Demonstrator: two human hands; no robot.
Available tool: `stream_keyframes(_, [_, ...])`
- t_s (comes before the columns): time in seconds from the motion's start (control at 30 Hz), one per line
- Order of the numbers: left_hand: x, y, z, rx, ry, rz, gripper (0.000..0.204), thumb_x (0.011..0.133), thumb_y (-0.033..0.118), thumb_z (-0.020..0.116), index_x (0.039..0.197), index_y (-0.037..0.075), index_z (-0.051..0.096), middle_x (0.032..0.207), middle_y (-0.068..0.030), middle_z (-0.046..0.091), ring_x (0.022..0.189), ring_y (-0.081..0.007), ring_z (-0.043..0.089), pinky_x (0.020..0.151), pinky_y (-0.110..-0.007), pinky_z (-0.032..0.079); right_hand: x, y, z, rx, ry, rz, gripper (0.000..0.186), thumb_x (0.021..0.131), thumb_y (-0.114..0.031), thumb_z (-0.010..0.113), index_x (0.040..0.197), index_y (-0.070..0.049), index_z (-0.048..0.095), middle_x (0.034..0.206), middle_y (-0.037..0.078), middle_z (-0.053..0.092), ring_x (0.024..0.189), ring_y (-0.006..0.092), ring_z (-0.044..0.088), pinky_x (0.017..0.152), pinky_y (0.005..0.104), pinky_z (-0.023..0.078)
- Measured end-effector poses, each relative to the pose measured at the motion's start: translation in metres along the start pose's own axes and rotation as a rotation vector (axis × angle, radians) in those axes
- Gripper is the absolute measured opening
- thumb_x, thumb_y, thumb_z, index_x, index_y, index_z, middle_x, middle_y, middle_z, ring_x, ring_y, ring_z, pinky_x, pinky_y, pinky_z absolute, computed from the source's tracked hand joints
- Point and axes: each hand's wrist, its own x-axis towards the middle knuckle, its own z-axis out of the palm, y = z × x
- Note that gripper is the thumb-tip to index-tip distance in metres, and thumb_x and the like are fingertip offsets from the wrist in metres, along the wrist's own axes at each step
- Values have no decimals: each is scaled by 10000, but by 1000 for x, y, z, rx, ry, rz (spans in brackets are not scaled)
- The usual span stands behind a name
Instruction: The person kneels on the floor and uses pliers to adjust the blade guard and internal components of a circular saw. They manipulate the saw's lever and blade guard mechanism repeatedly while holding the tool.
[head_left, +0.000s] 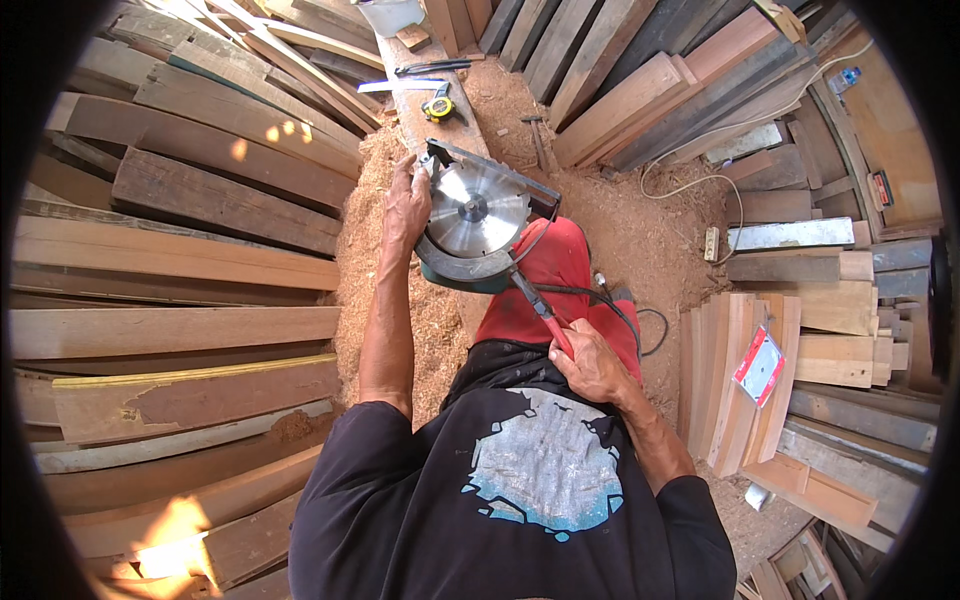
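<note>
A circular saw [458, 272] rests over my red-trousered legs with its toothed round blade [474, 210] facing up. My left hand [406, 205] grips the saw's left edge, fingers closed near the end of its base plate. Red-handled pliers [548, 318] are in my right hand [592, 362], which is closed round the handles. Their dark jaws reach up to the saw's lower right side, beside the blade; whether they bite on anything there I cannot tell. A dark power cord [570, 290] loops by my right leg.
Ahead, a narrow plank [412, 118] carries a yellow tape measure [438, 106] and a square [400, 86]. A hammer [538, 142] lies on the sawdust-covered floor. Stacked boards [180, 330] line the left, more timber [650, 100] the right. A pale cord runs to a socket block [711, 243].
</note>
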Motion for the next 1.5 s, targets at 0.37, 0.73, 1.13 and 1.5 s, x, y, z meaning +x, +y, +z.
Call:
stream_keyframes(0.37, [-1, 14, -4, -2, 21, -40, 503, 1013, 333, 536, 1408, 23, 505, 1163, -327, 675, 1106, -488, 657, 959, -521, 516, -6, 2, -44, 7, -9, -84, 426, 881, -175, 716, 1260, 14, 664, 1228, 248, 625, 1178, 385, 603, 1037, 435, 469])
stream_keyframes(0.73, [9, 21, -8, -62, -121, -35, 419, 1019, 338, 545, 1329, 61, 603, 1094, -277, 713, 1038, -429, 694, 913, -499, 529, 28, 32, -117, 252, 425, 94, 233, 926, -156, 638, 1041, 36, 700, 786, -9, 580, 752, 97, 558, 688, 303, 472])
stream_keyframes(1.13, [10, 20, -10, -46, -133, 3, 450, 1010, 325, 569, 1343, 21, 567, 1204, -297, 666, 1114, -470, 643, 972, -510, 500, 229, 56, -131, -22, 220, -59, 316, 854, -259, 732, 748, 14, 612, 697, 106, 543, 662, 188, 526, 614, 403, 425])
stream_keyframes(1.5, [9, 18, -15, -162, -87, -140, 251, 947, 44, 473, 1197, 39, 495, 753, -212, 624, 629, -344, 642, 625, -466, 493, 399, 42, -72, -90, -7, -117, 320, 828, -278, 748, 838, 26, 649, 765, 181, 617, 763, 257, 637, 715, 422, 492])
